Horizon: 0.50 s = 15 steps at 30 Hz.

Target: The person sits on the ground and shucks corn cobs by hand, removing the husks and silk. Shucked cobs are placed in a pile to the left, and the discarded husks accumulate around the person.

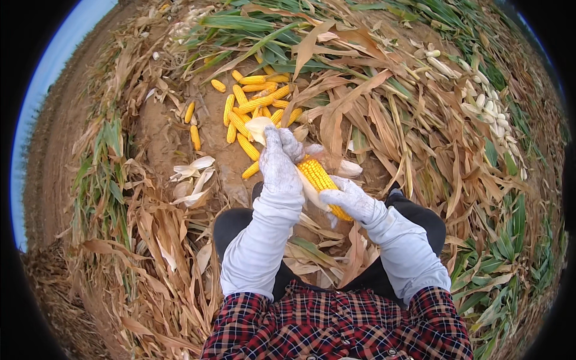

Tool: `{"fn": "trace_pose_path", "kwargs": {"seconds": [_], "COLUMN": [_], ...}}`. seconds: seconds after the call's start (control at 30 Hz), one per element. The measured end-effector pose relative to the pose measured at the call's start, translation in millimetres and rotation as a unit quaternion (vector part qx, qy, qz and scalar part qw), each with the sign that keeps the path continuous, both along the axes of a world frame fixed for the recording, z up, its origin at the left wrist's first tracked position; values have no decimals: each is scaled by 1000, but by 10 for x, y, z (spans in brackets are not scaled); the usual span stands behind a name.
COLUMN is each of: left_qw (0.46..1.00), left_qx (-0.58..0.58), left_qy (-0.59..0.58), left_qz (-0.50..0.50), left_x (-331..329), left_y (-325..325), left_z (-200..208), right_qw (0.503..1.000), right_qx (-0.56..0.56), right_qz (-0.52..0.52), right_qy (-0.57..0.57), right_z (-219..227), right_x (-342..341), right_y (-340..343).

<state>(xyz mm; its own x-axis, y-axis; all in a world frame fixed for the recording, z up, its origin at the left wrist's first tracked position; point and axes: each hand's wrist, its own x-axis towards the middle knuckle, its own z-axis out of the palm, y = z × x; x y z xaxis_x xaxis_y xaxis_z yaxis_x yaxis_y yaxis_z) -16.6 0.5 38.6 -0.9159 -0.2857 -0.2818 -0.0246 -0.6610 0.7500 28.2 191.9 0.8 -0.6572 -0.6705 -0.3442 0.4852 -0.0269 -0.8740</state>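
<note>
An ear of corn (pixel 317 176) with bare yellow kernels slants between my hands, above the ground in front of my knees. My right hand (pixel 353 200), in a soiled white glove, is closed round its lower end. At its upper end my gloved left hand (pixel 281 159) is closed on pale husk (pixel 259 128), which sticks out past the fingers. More husk hangs along the ear's left side. The left fingertips are partly hidden. Just beyond the left hand lies a loose pile of husked yellow ears (pixel 257 107).
Two yellow ears (pixel 195 138) lie left of the pile on bare soil. Peeled white husks (pixel 193 180) rest nearer. Dry brown stalks and leaves (pixel 360 108) cover the right, with green leaves (pixel 258 30) at the far side. Pale unhusked-looking ears (pixel 492 114) line the far right.
</note>
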Motion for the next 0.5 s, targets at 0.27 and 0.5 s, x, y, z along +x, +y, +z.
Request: {"fn": "trace_pose_path", "kwargs": {"seconds": [0.27,0.5], "left_qw": [996,990], "left_qx": [32,56], "left_qy": [-23,7], "left_qz": [-81,-132], "left_x": [-46,143], "left_y": [43,52], "left_z": [26,110], "right_qw": [1000,993], "right_qx": [6,38], "right_qz": [18,84], "right_qy": [-13,-77], "right_z": [-140,184], "right_x": [40,20], "right_y": [147,314]}}
